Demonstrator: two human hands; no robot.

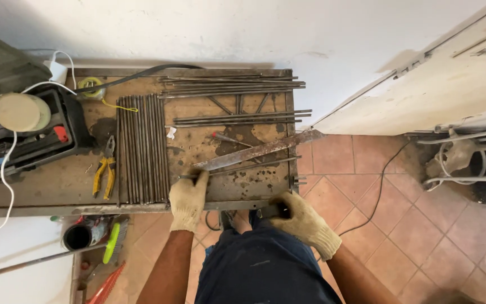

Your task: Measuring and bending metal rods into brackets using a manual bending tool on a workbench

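Observation:
I stand at a rusty metal workbench [74, 186]. My left hand [188, 198], in a cream knit glove, pinches the near end of a thin steel rod [248, 165] that lies across the bench under a flat rusty metal bar [260, 151]. My right hand [302, 220], also gloved, is closed around a dark handle-like object [271, 211] at the bench's front edge; what that object is I cannot make out. A row of several thin rods [142, 147] lies side by side just left of my left hand.
Yellow-handled pliers [104, 175] lie left of the rod row. More rods [232, 85] are stacked at the back of the bench. A black tool case [29, 135] with a round cream lid sits far left. A black cable [383, 186] crosses the tiled floor on the right.

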